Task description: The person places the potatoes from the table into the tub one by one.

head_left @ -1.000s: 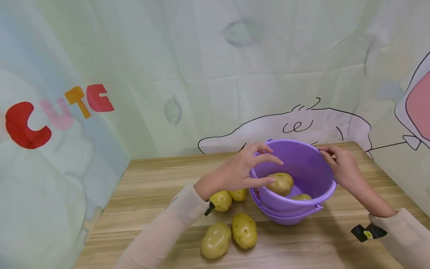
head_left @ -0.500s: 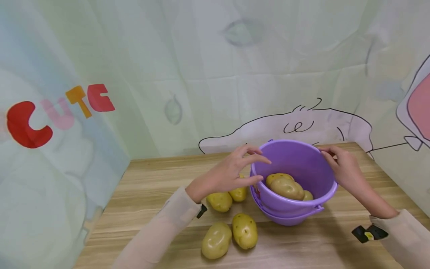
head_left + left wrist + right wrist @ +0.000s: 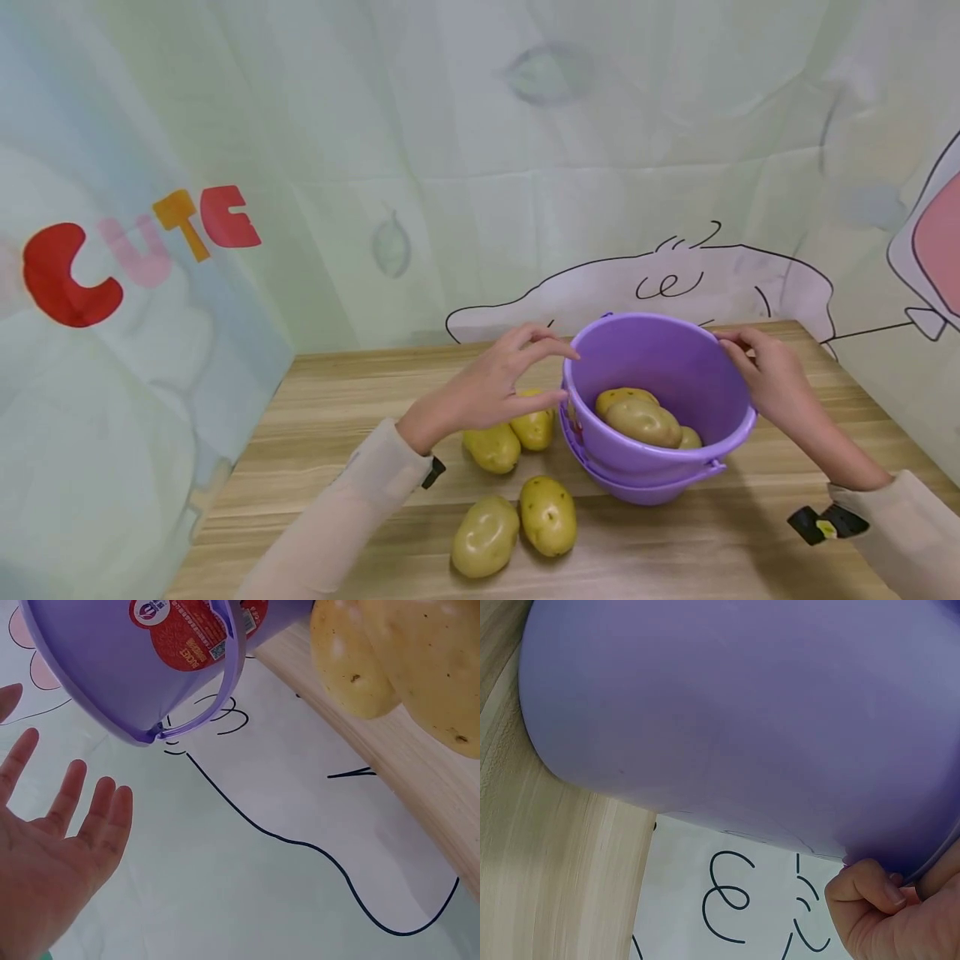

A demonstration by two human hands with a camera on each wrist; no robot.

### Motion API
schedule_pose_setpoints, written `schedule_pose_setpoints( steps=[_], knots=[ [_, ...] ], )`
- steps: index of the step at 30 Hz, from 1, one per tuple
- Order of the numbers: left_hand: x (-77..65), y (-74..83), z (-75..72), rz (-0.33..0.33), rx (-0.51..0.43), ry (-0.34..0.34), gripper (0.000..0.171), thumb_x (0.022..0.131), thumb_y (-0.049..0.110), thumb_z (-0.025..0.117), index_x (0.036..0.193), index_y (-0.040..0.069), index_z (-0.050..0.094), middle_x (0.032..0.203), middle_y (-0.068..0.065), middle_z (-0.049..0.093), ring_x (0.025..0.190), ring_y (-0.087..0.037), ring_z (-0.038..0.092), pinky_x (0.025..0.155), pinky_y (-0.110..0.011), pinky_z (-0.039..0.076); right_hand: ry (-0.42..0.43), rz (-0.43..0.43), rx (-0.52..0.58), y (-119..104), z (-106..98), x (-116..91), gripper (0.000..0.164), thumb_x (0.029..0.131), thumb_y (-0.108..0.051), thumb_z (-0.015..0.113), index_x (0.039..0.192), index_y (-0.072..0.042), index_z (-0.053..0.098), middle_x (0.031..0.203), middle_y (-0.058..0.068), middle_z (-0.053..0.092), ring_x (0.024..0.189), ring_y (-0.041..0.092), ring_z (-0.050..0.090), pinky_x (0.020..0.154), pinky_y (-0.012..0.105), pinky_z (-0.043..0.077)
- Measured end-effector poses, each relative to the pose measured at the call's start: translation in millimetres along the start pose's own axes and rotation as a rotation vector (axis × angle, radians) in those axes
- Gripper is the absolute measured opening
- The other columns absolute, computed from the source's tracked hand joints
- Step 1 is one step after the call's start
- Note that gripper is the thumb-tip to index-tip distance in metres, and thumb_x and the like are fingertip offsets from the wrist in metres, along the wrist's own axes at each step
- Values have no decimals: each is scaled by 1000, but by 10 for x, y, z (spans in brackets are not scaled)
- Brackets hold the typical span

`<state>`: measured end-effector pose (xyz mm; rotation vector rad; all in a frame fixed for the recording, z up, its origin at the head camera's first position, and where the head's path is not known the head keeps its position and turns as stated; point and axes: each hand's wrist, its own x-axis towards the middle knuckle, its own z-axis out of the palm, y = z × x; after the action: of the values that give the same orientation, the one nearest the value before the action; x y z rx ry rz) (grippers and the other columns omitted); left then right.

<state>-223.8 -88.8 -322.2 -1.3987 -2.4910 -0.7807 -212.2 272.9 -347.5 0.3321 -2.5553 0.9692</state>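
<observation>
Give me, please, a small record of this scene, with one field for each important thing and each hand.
Bucket: purple bucket, on the table
Inside: three potatoes visible
Outside: four potatoes on the table, to the left of the bucket
Left hand: left hand beside the bucket, fingers spread, holding nothing
Right hand: right hand grips the bucket's rim
Backdrop: printed sheet with "CUTE"

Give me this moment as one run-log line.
left hand: empty, beside purple bucket | right hand: grips bucket rim | inside: three potatoes visible | on table: four potatoes
</observation>
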Motion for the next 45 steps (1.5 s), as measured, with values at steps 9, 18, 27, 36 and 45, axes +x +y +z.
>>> schedule_pose_setpoints(
  steps=[9, 18, 27, 36, 45],
  knots=[
    [-92, -59, -17, 1, 12, 7, 40, 97, 39, 64, 133, 21, 59, 131, 2, 49, 125, -15, 42, 104, -42, 40, 12, -10, 3, 9, -4, -7, 23, 104, -3, 49, 115, 13, 61, 94, 27, 63, 81, 43, 66, 58, 16, 47],
    [-211, -110, -2, -53, 28, -1, 43, 97, 41, 63, 135, 20, 58, 133, 0, 50, 127, -16, 43, 104, -42, 41, 11, -7, -1, -10, -7, -11, 23, 104, -4, 49, 115, 13, 61, 95, 28, 64, 83, 46, 66, 59, 16, 47],
    [-313, -157, 16, -117, 34, -45, 42, 97, 43, 62, 133, 22, 58, 136, -2, 49, 128, -19, 42, 102, -46, 42, -1, 0, 2, -19, -9, 8, 25, 105, -5, 48, 117, 13, 60, 97, 29, 63, 84, 47, 66, 60, 27, 53],
    [-414, -241, 78, -137, 62, -84, 42, 96, 46, 62, 131, 22, 59, 132, 0, 50, 123, -20, 44, 100, -45, 43, 5, 4, -1, -4, -8, 3, 25, 105, -5, 48, 115, 14, 61, 96, 29, 63, 83, 45, 66, 58, 17, 47],
    [-513, -317, 163, -157, 78, -107, 41, 95, 42, 66, 130, 22, 60, 130, -2, 50, 123, -20, 44, 102, -44, 42, -1, 0, -2, -4, -4, -5, 25, 105, -6, 47, 116, 13, 61, 97, 28, 64, 83, 45, 66, 59, 24, 51]
  ],
)
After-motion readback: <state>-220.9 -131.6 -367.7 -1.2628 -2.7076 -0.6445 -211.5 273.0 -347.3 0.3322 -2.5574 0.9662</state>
